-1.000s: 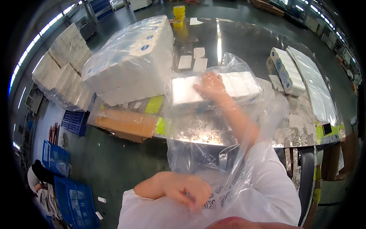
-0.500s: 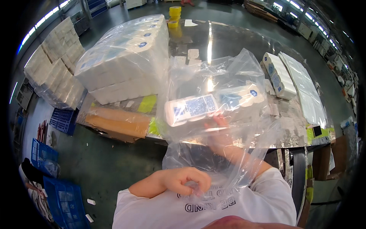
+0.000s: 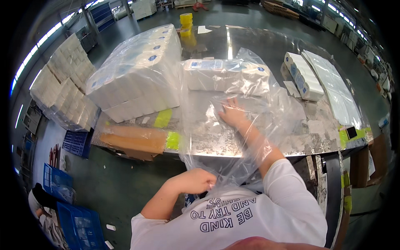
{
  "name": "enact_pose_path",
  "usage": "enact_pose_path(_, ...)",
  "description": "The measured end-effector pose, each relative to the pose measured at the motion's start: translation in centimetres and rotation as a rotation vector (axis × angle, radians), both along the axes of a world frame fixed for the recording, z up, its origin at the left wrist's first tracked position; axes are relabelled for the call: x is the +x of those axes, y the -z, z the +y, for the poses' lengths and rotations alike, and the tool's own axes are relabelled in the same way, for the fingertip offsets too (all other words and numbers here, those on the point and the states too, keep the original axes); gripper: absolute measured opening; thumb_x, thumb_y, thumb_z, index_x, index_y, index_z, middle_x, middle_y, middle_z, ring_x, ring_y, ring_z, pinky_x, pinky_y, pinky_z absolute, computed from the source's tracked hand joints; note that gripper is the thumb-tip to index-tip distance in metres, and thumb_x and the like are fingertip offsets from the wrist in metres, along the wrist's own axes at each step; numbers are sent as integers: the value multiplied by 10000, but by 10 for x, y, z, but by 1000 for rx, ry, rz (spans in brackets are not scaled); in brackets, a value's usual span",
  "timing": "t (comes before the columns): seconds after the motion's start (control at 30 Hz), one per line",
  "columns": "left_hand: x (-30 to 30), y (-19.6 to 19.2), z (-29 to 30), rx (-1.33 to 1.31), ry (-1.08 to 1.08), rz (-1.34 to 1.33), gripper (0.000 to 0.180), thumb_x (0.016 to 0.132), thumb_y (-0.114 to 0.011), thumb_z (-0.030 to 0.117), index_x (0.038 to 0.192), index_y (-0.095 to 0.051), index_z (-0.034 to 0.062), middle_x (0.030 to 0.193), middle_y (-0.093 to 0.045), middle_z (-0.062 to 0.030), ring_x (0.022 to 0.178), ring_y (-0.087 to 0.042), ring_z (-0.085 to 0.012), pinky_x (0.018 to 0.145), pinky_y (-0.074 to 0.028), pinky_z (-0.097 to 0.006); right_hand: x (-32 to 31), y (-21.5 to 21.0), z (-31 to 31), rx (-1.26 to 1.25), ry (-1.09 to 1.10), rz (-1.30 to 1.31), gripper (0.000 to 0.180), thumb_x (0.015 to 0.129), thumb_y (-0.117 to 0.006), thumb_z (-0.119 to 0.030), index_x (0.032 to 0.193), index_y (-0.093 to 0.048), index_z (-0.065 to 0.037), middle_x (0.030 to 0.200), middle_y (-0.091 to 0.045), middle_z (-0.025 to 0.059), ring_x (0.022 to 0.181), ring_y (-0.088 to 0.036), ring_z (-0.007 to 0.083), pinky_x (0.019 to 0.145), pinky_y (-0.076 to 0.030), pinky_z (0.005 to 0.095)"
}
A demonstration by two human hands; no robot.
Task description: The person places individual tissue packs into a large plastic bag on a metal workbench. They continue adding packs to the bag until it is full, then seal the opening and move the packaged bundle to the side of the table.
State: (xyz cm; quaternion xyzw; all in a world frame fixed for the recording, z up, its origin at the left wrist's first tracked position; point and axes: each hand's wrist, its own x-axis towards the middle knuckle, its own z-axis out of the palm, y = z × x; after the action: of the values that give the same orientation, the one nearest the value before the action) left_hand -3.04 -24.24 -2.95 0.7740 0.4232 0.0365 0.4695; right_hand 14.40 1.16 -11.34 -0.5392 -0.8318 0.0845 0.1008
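on the shiny metal table point(image 3: 266, 46), a clear plastic bag point(image 3: 250, 121) is lying open toward the person, with a white pack of tissue rolls point(image 3: 225, 75) sitting at its far end. the right hand point(image 3: 233, 114) is reaching inside, fingers spread flat, gripping nothing. the left hand point(image 3: 196, 181) is pinching the bag's mouth at the table's near edge. the film is looking thin and slippery, best gripped at the rim; the pack seems light and squashy. blue round labels are dotting a big wrapped bale point(image 3: 137, 75) to the left.
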Motion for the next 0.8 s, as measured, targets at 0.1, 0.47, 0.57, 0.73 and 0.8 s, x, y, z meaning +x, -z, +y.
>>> enact_pose_path(0.1, -29, 28, 3, 145, -167, 330, 124, 819, -582, 187, 805, -621, 70, 800, -638, -162, 794, -602, -373, 681, -459, -445, 35, -4, -17, 12, -32, -61, 653, 898, -528, -481, 1455, -406, -162, 1548, -286, 159, 1442, -232, 351, 1133, -195, 596)
enact_pose_path(0.47, 27, -5, 19, 563, -160, 38, 562, 749, -571, -5, 1306, -518, 54, 1246, -548, -203, 1162, -512, -387, 993, -428, -449, 246, -17, -180, 57, 358, 378, 722, 878, -608, -220, 1490, -280, -23, 1517, -296, 247, 1384, -347, 338, 1107, -316, 392)
enact_pose_path(0.57, 108, -28, 16, 669, 49, -232, 604, 777, -678, 111, 1352, -495, 93, 1377, -442, -194, 1265, -442, -397, 1049, -376, -500, 250, -39, -212, -255, 333, 752, 608, 890, -591, -184, 1419, -386, 34, 1420, -446, 236, 1303, -457, 287, 1075, -356, 369)
enact_pose_path(0.73, 170, 26, 55, 765, 117, 142, 766, 808, -719, 377, 1465, -379, 177, 1543, -249, -201, 1436, -213, -400, 1102, -227, -630, 309, -88, -203, -720, -237, 1249, 418, 911, -619, -231, 1196, -597, 75, 1060, -693, 204, 1023, -667, 269, 929, -492, 363)
enact_pose_path(0.8, 160, 71, 88, 703, 11, 283, 782, 812, -703, 448, 1465, -383, 162, 1552, -249, -183, 1445, -196, -387, 1123, -181, -618, 338, -85, -171, -488, -222, 1660, 388, 927, -610, -272, 1122, -620, 63, 894, -706, 172, 825, -701, 271, 771, -550, 358)
